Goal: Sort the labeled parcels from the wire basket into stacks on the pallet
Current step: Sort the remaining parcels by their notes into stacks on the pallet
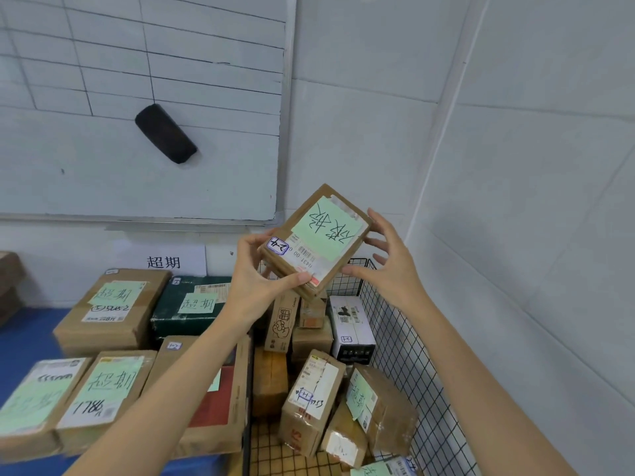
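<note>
Bare forearms [165, 383] stretched up toward the wire basket [395, 324]. Left of the basket, several labelled boxes [110, 307] lay sorted on the blue pallet [24, 334]. Many loose parcels [312, 403] were piled inside the basket, so the sorting looked roughly midway. Above the basket the left hand [254, 280] gripped a small flat parcel [316, 240], label facing the camera, long axis slanting from lower left to upper right. The right hand [388, 266] hovered, fingers spread, just beside it.
</note>
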`<action>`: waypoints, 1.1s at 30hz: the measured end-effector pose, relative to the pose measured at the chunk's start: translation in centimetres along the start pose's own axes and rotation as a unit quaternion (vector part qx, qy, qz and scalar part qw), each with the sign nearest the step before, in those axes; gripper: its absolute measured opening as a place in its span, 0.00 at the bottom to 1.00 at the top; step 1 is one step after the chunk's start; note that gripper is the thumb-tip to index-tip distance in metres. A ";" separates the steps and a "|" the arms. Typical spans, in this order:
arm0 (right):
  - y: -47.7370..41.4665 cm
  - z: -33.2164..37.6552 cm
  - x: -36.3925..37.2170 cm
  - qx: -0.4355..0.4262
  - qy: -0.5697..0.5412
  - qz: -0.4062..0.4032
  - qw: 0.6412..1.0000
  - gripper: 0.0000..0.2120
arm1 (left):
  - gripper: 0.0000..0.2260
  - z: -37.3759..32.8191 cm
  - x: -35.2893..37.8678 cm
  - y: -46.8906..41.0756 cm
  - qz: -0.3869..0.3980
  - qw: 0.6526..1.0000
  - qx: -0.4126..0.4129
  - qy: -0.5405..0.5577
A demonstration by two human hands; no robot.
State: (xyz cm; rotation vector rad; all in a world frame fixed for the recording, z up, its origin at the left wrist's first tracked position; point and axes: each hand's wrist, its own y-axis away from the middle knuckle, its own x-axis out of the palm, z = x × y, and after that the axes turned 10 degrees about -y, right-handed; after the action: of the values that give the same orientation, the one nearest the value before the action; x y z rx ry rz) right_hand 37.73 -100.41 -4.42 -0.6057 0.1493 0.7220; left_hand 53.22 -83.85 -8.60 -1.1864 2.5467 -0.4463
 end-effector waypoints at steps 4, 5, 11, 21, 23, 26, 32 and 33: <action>0.2 0.0 -0.2 -0.014 -0.015 -0.027 0.999 0.46 | 0.37 -0.5 -0.2 -0.4 -0.009 0.999 0.041 -0.032; 0.3 0.0 -0.3 -0.019 -0.019 -0.032 0.999 0.45 | 0.36 -0.7 -0.2 -0.4 -0.010 0.998 0.044 -0.040; 0.8 -0.3 -1.2 -0.002 -0.051 -0.035 0.998 0.45 | 0.37 -1.9 0.8 -0.2 -0.012 0.998 0.060 0.001; 3.4 -0.4 -3.5 0.023 -0.046 -0.030 0.998 0.50 | 0.31 -3.6 3.0 1.4 -0.005 0.998 0.060 0.007; 4.1 -0.4 -3.8 0.022 -0.051 -0.019 0.998 0.53 | 0.34 -4.3 3.5 2.0 0.003 0.997 0.064 -0.034; 5.0 -0.2 -4.1 0.018 -0.052 -0.018 0.998 0.52 | 0.39 -5.0 4.2 3.1 0.002 0.996 0.069 -0.062; 6.7 0.7 -4.7 0.018 -0.072 0.062 0.995 0.53 | 0.35 -6.3 2.9 5.4 -0.051 0.996 0.045 -0.060; 6.9 0.8 -4.9 0.018 -0.074 0.082 0.994 0.55 | 0.33 -6.6 2.4 5.8 -0.059 0.996 0.035 -0.056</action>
State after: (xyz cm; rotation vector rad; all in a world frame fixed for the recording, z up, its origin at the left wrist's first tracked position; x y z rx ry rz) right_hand 29.47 -98.73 -5.40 -0.5069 0.0748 0.9176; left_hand 45.20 -81.17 -5.25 -1.3040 2.3552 -0.4767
